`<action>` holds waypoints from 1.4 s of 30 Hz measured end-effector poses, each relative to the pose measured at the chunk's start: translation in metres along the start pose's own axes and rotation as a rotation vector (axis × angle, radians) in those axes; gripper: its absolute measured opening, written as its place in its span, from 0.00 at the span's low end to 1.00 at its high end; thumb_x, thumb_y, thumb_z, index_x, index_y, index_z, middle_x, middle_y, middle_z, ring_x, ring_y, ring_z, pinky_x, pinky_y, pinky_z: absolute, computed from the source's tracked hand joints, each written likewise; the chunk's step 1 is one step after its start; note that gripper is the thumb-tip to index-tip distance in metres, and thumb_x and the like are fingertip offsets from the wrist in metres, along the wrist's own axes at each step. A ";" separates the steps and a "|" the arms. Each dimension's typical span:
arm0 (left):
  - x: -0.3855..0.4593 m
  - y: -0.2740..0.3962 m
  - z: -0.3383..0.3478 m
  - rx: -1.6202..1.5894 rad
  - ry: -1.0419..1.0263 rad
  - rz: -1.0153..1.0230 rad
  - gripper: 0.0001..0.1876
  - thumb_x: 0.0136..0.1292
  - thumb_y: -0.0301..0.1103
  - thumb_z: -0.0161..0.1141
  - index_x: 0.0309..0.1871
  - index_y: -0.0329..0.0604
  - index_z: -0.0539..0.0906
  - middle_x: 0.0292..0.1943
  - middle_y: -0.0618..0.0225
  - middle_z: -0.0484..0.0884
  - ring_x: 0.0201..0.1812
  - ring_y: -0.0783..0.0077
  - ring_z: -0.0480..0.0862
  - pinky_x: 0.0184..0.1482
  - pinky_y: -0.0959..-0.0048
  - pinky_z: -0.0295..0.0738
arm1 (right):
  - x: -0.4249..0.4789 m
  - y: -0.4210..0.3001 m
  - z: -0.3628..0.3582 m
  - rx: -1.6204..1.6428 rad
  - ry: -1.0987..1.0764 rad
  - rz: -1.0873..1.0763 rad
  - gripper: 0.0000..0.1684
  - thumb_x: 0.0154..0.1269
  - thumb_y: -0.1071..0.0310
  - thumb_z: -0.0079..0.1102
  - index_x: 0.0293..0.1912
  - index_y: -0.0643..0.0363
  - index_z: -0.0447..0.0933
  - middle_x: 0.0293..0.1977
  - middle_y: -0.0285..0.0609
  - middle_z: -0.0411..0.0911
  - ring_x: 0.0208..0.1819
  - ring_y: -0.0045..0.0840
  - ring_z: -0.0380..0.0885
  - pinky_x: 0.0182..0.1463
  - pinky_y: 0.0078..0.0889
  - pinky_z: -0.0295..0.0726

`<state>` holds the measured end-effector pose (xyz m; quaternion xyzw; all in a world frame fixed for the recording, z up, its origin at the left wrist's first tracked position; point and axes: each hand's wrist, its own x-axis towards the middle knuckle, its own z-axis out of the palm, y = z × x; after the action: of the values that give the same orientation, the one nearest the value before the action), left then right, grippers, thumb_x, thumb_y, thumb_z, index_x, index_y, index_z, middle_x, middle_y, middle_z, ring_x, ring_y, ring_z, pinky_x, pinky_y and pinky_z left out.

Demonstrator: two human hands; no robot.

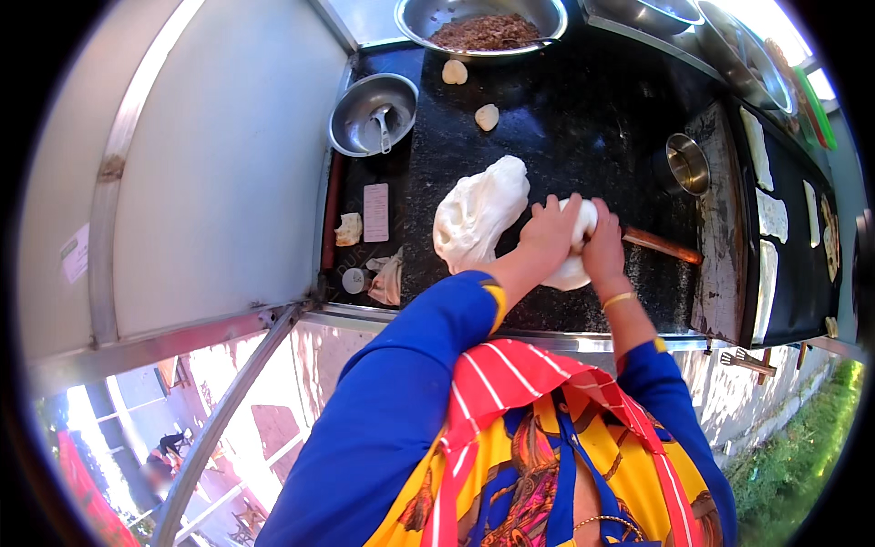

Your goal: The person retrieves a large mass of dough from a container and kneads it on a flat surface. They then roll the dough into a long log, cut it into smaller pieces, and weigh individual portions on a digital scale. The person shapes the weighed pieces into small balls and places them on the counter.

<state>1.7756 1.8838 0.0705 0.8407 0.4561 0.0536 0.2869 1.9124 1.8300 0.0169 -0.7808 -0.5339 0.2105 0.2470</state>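
My left hand (548, 236) and my right hand (603, 245) are both closed around a piece of white dough (569, 275), which bulges out above and below my fingers. Part of it is hidden by the hands. To its left, a larger, soft mass of dough (478, 208) lies on the black work surface (588, 102). Just right of my right hand is a wooden rolling pin (663, 246), its far end hidden behind the hand. Two small dough lumps, a nearer one (487, 117) and a farther one (454, 72), rest toward the back.
A steel bowl (410, 29) of minced filling (484, 33) stands at the back, and a smaller bowl (340, 123) with a spoon (384, 130) at left. Right are a metal cup (687, 164) and a black griddle (796, 287) bearing several flat dough pieces. A cloth (388, 279) lies front left.
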 end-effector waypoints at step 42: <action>-0.074 0.002 -0.033 0.266 -0.422 0.275 0.53 0.58 0.47 0.68 0.78 0.40 0.47 0.69 0.43 0.63 0.67 0.43 0.67 0.60 0.39 0.68 | -0.104 -0.036 -0.026 0.053 -0.038 -0.098 0.43 0.53 0.62 0.70 0.68 0.45 0.66 0.66 0.46 0.63 0.64 0.48 0.63 0.62 0.55 0.70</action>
<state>1.7220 1.8381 0.1116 0.9175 0.2709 -0.1446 0.2528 1.8658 1.7390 0.0662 -0.7427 -0.5704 0.2269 0.2676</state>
